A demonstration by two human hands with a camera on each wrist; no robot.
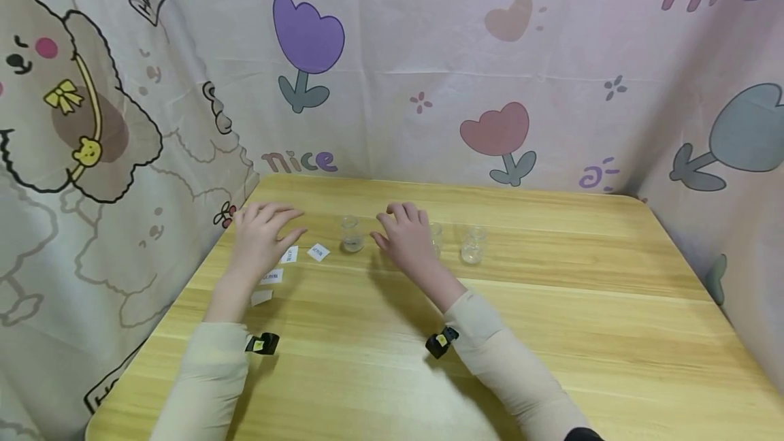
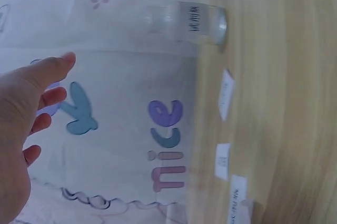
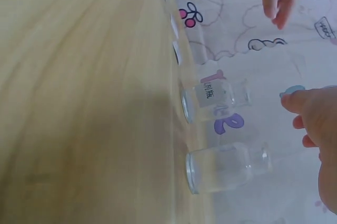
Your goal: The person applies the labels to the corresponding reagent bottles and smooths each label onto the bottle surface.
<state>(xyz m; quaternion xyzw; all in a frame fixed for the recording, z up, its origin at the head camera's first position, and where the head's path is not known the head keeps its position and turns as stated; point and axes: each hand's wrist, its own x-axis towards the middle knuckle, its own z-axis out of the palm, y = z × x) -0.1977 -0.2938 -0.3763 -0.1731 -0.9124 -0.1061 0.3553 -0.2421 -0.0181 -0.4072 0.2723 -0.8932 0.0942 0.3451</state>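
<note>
My left hand hovers over the left side of the table, thumb and fingers apart and nothing between them. Below and beside it lie several small white paper labels with dark print, one a tilted label. Between the two hands stands a small clear glass bottle upright; its printed label shows in the left wrist view. My right hand is raised just right of that bottle, fingers loosely bent and holding nothing. It partly hides a second glass bottle. Farther right is a third glass bottle.
The wooden table has its far edge against a printed curtain, which also hangs along the left side. A small black wrist camera sits at the left cuff, another black wrist camera at the right.
</note>
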